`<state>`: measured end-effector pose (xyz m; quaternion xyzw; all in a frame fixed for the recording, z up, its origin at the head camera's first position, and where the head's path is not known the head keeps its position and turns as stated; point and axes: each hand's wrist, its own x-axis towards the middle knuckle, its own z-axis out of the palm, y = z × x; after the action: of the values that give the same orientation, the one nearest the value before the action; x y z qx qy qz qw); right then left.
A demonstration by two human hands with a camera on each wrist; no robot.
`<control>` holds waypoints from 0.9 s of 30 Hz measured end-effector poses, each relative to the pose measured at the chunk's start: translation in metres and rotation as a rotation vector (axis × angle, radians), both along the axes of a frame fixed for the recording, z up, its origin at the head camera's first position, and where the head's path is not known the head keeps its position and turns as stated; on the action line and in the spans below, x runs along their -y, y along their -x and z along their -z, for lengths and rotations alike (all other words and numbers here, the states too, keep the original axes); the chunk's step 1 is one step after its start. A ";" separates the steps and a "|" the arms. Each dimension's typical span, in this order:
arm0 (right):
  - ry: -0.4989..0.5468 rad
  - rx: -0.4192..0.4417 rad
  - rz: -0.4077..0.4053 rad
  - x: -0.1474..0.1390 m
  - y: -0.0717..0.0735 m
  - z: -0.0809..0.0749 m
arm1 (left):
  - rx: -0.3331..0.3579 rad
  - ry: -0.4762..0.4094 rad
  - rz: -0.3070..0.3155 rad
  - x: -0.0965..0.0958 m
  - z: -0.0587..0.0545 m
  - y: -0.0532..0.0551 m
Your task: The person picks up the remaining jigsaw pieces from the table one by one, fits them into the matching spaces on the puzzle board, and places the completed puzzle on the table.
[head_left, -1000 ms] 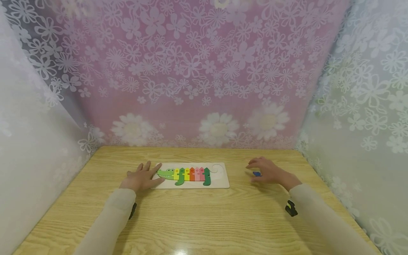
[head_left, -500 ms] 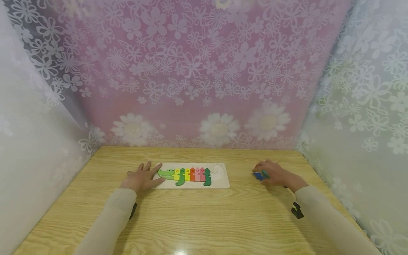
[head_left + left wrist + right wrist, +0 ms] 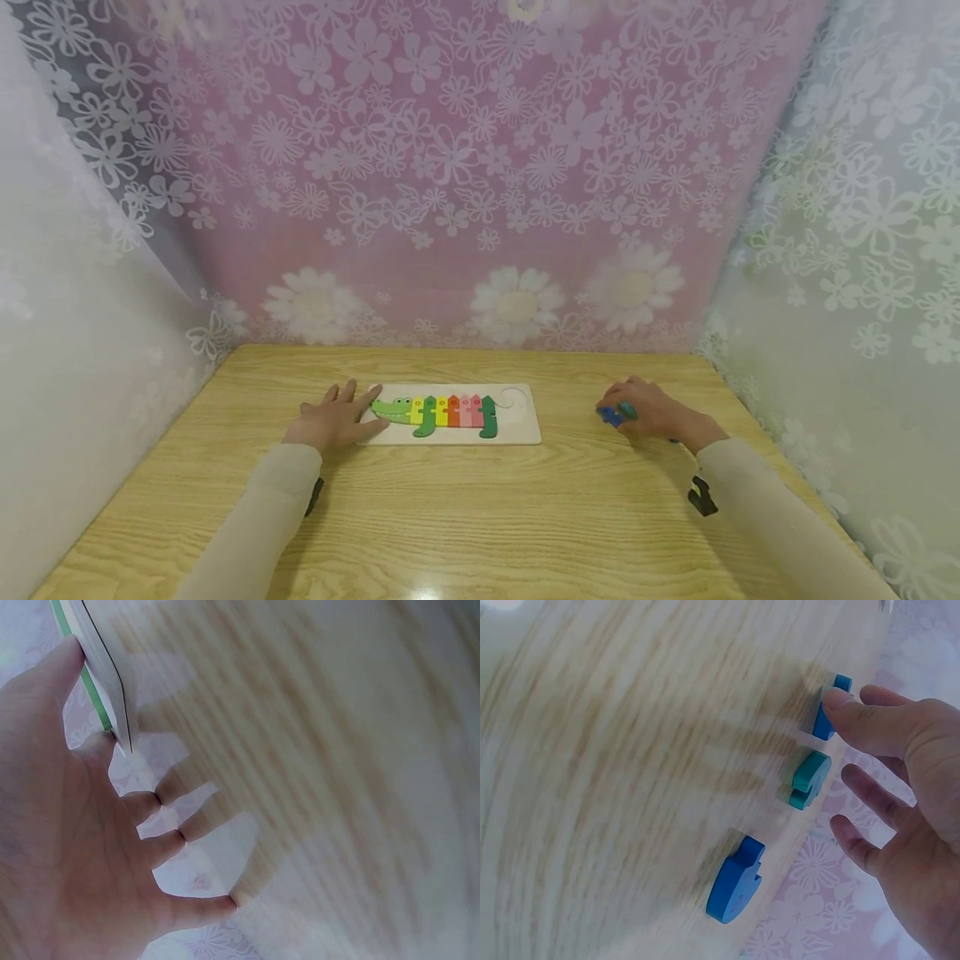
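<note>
A wooden crocodile puzzle board (image 3: 517, 429) lies flat on the table, with a green head, yellow, orange, pink and green pieces set in it. My left hand (image 3: 333, 419) rests at its left end, fingers spread, thumb and index finger touching the board's edge (image 3: 112, 690). Over to the right, my right hand (image 3: 648, 410) is at a blue puzzle piece (image 3: 825, 720), thumb and index finger pinching it at the table surface. Just beside it lies a teal-green piece (image 3: 810, 780), under the hand. Nearer the wrist is another blue piece (image 3: 735, 881).
The wood-grain table (image 3: 450, 517) extends in front of the board and between the hands. A pink floral cloth (image 3: 480, 167) hangs behind it, and pale floral cloth (image 3: 862, 275) closes off the sides. At the board's right end a curled tail outline (image 3: 512, 397) shows.
My right hand has moved a little to the right and down onto the blue piece, uncovering the teal-green one. The left hand and the board have stayed put.
</note>
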<state>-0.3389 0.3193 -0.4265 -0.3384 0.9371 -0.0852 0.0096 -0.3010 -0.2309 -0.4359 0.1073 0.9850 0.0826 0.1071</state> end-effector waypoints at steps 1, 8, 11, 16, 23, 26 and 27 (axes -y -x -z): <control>0.005 -0.004 -0.003 0.000 0.000 0.001 | 0.001 -0.002 0.000 0.000 0.000 0.000; 0.025 -0.020 -0.022 0.000 -0.001 0.004 | 0.009 0.005 -0.002 0.000 0.001 0.000; 0.025 -0.032 -0.028 0.001 -0.001 0.005 | 0.010 0.009 -0.002 0.000 0.001 0.000; 0.026 -0.052 -0.043 0.000 0.000 0.008 | 0.009 0.007 -0.005 0.000 0.001 0.001; 0.018 -0.083 -0.049 0.000 0.000 0.011 | 0.005 0.017 -0.004 -0.001 0.001 0.001; 0.024 -0.103 -0.064 0.002 0.000 0.009 | 0.008 0.017 -0.005 -0.001 0.002 0.002; 0.025 -0.108 -0.067 0.003 0.000 0.008 | 0.010 0.014 -0.005 0.000 0.003 0.002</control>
<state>-0.3387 0.3163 -0.4349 -0.3739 0.9232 -0.0780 -0.0422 -0.3029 -0.2305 -0.4386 0.1034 0.9853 0.0764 0.1124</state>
